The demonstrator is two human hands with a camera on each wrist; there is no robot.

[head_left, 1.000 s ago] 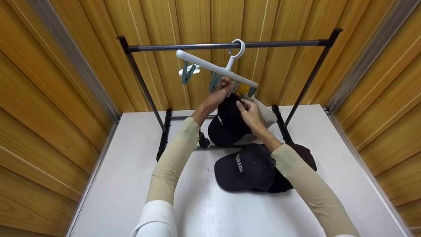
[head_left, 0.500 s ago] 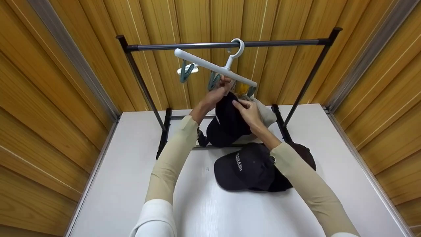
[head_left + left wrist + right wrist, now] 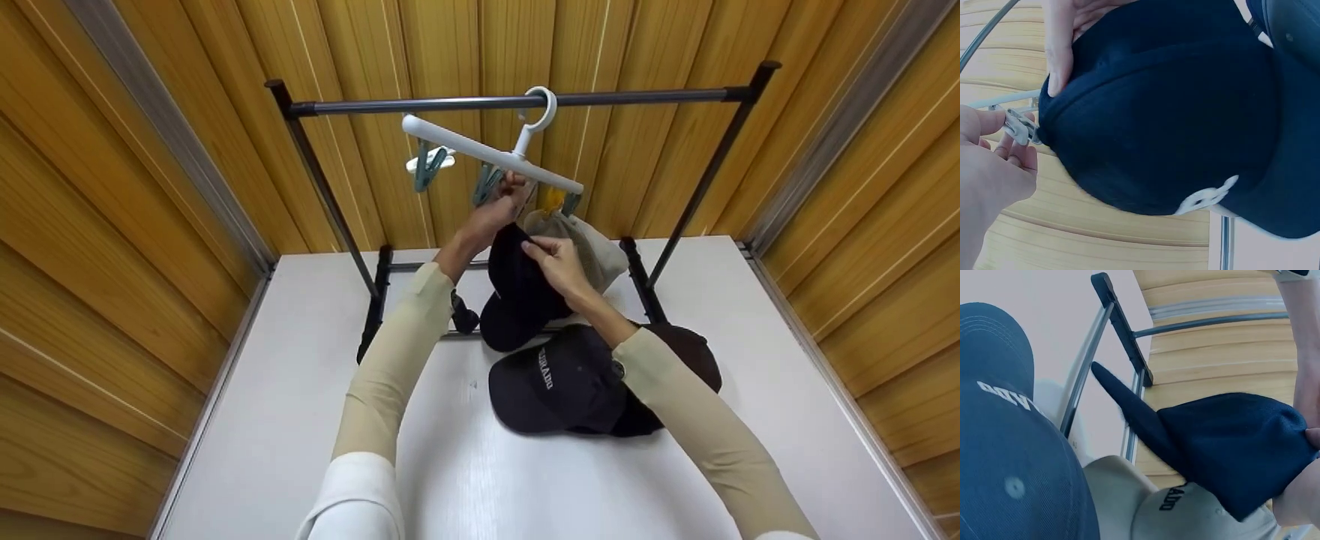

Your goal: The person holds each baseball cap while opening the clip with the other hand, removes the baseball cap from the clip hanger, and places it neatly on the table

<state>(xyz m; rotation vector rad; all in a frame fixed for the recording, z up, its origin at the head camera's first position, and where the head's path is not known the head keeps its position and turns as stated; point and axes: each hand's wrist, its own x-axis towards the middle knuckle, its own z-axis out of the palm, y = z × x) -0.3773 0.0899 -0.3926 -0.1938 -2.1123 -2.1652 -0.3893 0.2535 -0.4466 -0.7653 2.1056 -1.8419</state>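
My left hand point(image 3: 495, 214) pinches a pale clip point(image 3: 1019, 126) below the white hanger point(image 3: 480, 152). In the left wrist view, the clip is right at the crown of a black cap point(image 3: 1157, 135); whether its jaws grip the fabric is unclear. My right hand point(image 3: 562, 270) pinches that cap point(image 3: 517, 285) near its crown, with the brim hanging downward and white embroidery on the front. Behind it, a beige cap point(image 3: 600, 255) hangs from the hanger's right end, near a yellow clip point(image 3: 555, 199). Green clips point(image 3: 427, 169) hang towards the left end.
The hanger hooks over the rail point(image 3: 450, 105) of a dark metal rack. On the white surface point(image 3: 450, 465) in front, a dark lettered cap point(image 3: 555, 382) lies beside a brown cap point(image 3: 686, 352), under my right forearm. Wood-panelled walls point(image 3: 112, 285) enclose the area.
My right hand has shifted slightly left and down with the black cap, whose crown is lower, and more of the beige cap shows behind. My left hand stays almost in place.
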